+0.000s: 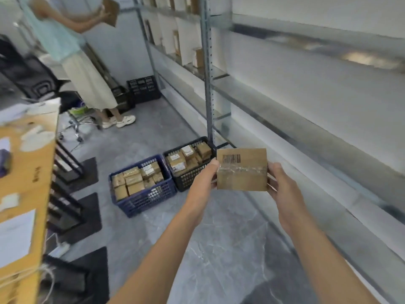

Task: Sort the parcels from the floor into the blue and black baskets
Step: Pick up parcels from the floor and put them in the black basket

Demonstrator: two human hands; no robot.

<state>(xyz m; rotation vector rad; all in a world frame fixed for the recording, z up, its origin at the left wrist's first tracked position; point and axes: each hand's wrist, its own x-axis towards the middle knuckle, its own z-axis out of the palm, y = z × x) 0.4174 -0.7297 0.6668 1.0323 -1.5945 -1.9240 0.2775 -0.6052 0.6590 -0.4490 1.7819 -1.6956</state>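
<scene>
I hold a flat brown cardboard parcel [241, 170] in front of me, with a barcode at its upper left and clear tape across its middle. My left hand [202, 179] grips its left edge and my right hand [282, 183] grips its right edge. Beyond it on the grey floor stands a blue basket [151, 199] packed with several brown parcels. Right beside it is a black basket [190, 175], also holding several parcels, partly hidden behind my left hand and the parcel.
Metal shelving [208, 69] runs along the right wall. A wooden desk [24, 172] with papers fills the left side. Another person [72, 51] stands at the back holding a box, near an office chair [76, 121] and more black crates [143, 88].
</scene>
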